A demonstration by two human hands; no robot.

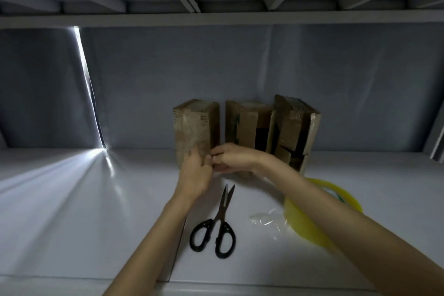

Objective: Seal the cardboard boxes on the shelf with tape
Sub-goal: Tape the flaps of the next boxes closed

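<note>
Cardboard boxes [195, 127]: three upright on shelf [72, 199] | left hand [195, 170], right hand [231, 158]: grips curled at leftmost box's base (contents unclear)

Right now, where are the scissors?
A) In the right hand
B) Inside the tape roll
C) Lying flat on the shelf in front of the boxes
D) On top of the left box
C: the scissors lie flat on the shelf, untouched, while the left hand and right hand work at the left box.

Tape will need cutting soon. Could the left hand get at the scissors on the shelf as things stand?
Probably yes: the scissors lie uncovered just right of the left hand's forearm, handles toward the person. That hand is busy at the left box, though.
</note>
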